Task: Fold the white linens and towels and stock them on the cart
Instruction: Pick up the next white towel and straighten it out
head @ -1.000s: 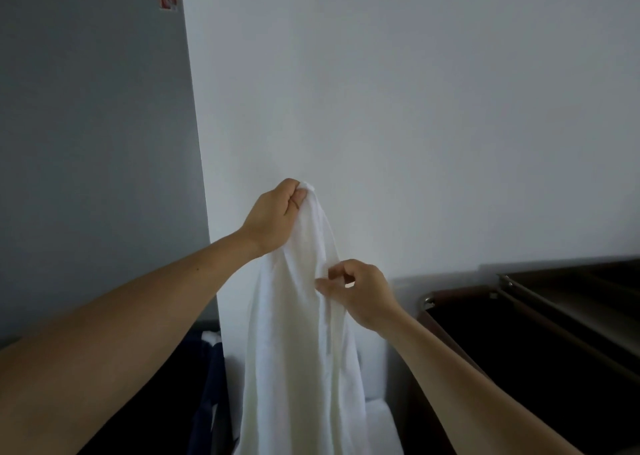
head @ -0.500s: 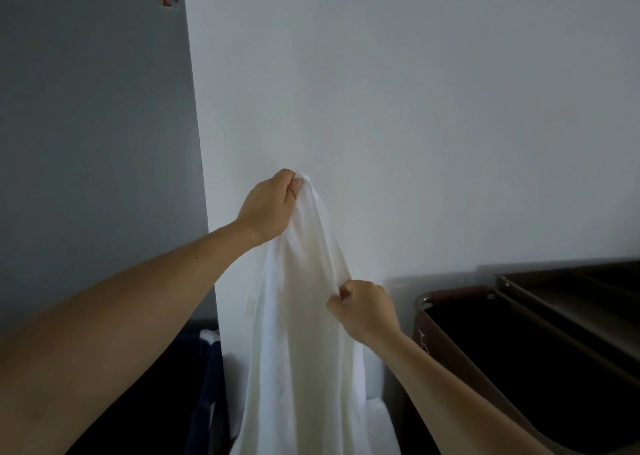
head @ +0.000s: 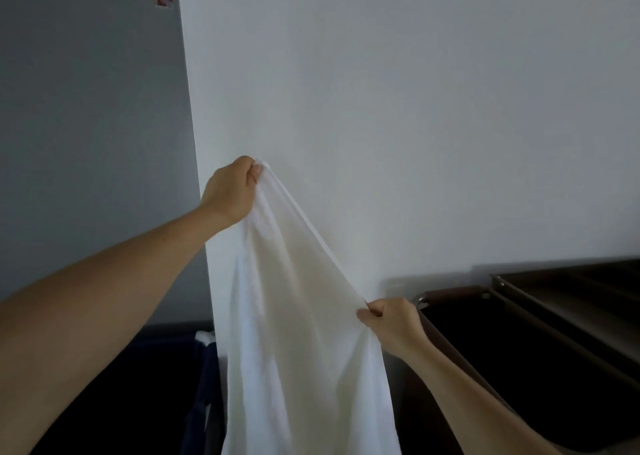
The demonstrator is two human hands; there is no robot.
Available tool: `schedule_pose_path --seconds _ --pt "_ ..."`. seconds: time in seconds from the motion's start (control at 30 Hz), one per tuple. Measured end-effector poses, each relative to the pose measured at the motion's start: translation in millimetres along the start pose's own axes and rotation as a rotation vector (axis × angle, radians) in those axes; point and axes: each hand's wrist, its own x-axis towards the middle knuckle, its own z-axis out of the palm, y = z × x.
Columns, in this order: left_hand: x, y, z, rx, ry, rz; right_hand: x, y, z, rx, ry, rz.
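Two grips pinch one white linen (head: 294, 333): the left grip (head: 230, 191) pinches its top corner high, the right grip (head: 393, 319) its edge lower down. It hangs before the wall (head: 415, 108), with one dark cart (head: 540, 319) at right.

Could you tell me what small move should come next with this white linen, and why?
Probably slide the right hand down the taut edge toward its far corner: the left hand pinches the top high, the right hand pinches that edge lower, and the white linen hangs unspread.
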Motion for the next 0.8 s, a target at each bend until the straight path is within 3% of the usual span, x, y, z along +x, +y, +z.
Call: schedule_pose_path --seconds 0.13,0.27,0.5,0.63,0.73,0.8 --pt "-3.2 -25.7 1.0 -0.026 0.006 -0.06 2.7 11.5 -6.9 0.26 -0.057 0.093" --pt "-9.0 -33.2 4.2 -0.079 0.018 -0.111 5.0 23.0 -3.1 0.238 -0.118 0.114" --pt "-19.3 -64.5 -1.0 -0.059 0.025 -0.211 15.8 19.0 -13.9 0.22 0.122 -0.002" --pt "-35.9 -83.7 4.0 -0.032 0.007 -0.36 28.4 4.5 -30.7 0.265 0.153 -0.025" --pt "-51.4 -75.3 12.1 0.001 -0.076 -0.486 32.7 -9.7 -30.2 0.362 0.165 -0.015" --pt "-62.9 -49.5 20.8 0.001 -0.191 -0.407 33.2 -26.5 -25.9 0.389 0.156 -0.058"
